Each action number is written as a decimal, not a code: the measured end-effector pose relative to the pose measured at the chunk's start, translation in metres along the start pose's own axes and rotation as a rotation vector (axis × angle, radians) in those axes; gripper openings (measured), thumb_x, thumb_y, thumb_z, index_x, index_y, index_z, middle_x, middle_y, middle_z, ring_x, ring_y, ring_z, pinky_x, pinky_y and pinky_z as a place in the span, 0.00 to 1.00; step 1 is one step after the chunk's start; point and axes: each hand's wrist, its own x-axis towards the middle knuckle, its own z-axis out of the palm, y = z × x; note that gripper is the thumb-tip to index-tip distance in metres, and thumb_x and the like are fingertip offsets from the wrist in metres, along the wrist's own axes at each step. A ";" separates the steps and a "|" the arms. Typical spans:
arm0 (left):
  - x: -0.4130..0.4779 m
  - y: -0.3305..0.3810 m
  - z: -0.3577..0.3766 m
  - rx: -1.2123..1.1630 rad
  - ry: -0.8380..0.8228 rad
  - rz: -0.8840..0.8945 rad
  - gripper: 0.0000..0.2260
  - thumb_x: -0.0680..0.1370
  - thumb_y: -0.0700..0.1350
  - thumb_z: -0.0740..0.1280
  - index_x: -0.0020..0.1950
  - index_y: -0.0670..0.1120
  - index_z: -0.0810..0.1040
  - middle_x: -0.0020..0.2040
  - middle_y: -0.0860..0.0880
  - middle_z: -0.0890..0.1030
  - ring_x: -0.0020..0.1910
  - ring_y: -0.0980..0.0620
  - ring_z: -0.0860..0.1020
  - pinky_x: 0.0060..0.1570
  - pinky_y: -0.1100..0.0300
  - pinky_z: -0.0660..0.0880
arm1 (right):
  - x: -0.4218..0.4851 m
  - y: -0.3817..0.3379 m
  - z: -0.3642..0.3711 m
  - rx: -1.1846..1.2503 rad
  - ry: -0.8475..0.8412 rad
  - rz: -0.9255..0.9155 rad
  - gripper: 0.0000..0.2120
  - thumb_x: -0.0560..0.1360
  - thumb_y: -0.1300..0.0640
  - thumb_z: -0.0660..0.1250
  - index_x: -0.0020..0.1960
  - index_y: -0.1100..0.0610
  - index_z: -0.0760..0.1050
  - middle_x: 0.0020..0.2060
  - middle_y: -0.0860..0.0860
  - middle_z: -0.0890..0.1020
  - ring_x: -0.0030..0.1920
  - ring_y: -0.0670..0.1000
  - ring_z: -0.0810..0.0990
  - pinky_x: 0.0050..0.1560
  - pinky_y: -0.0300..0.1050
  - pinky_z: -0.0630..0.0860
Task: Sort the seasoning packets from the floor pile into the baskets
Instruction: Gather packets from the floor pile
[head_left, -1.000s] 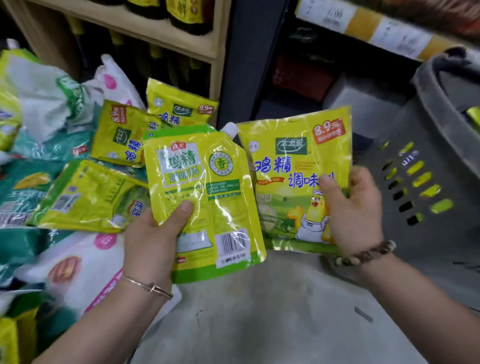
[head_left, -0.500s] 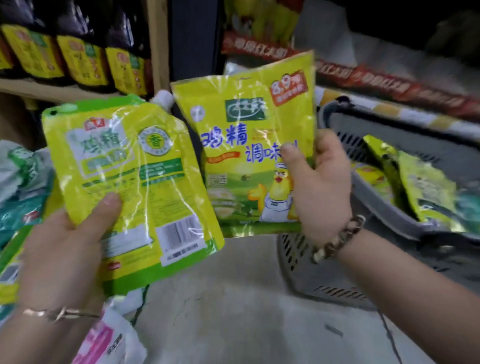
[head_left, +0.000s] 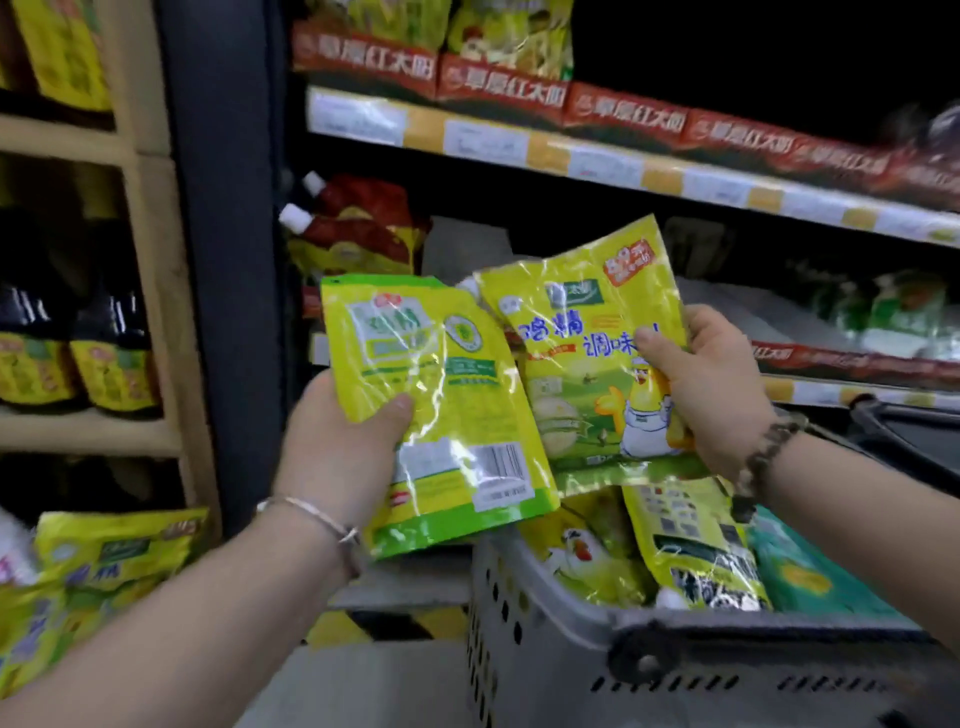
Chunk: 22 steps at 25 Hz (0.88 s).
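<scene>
My left hand (head_left: 343, 447) grips a yellow-green spouted seasoning pouch (head_left: 452, 405) by its left edge, barcode side facing me. My right hand (head_left: 711, 395) holds a flat yellow seasoning packet (head_left: 587, 364) with blue lettering and a cartoon chick. The two overlap slightly, both raised above the far left corner of a grey plastic basket (head_left: 524, 623). Inside the basket lie several yellow packets (head_left: 696, 551) and a green one (head_left: 805, 571). Part of the floor pile (head_left: 98, 566) shows at lower left.
A wooden shelf (head_left: 156, 291) with dark sauce bottles (head_left: 109, 358) stands at left. Store shelving (head_left: 623, 161) with red price strips and spouted red pouches (head_left: 358, 228) fills the back. Bare grey floor (head_left: 358, 686) lies between pile and basket.
Both hands carried their packets right and up from beside the floor pile to above the basket. The view swung right and upward, bringing the basket's contents into sight.
</scene>
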 end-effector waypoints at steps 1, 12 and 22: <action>0.006 -0.001 0.021 0.064 -0.031 0.019 0.06 0.74 0.38 0.69 0.46 0.48 0.77 0.41 0.54 0.81 0.37 0.56 0.79 0.32 0.70 0.72 | 0.012 0.012 -0.010 -0.044 -0.005 0.024 0.03 0.76 0.57 0.66 0.45 0.56 0.73 0.39 0.64 0.80 0.31 0.55 0.75 0.29 0.58 0.75; 0.048 -0.060 0.157 0.777 -0.426 -0.109 0.33 0.78 0.39 0.62 0.77 0.49 0.45 0.65 0.40 0.73 0.61 0.39 0.74 0.59 0.51 0.70 | 0.058 0.152 -0.040 -0.275 -0.049 0.366 0.10 0.76 0.58 0.65 0.53 0.63 0.75 0.33 0.53 0.78 0.28 0.49 0.72 0.29 0.40 0.67; 0.036 -0.076 0.161 1.616 -0.696 0.264 0.33 0.78 0.65 0.49 0.77 0.49 0.46 0.76 0.41 0.35 0.75 0.43 0.36 0.72 0.45 0.40 | 0.056 0.144 -0.034 -0.830 -0.473 -0.108 0.31 0.76 0.40 0.57 0.75 0.48 0.53 0.73 0.50 0.59 0.71 0.52 0.62 0.69 0.50 0.61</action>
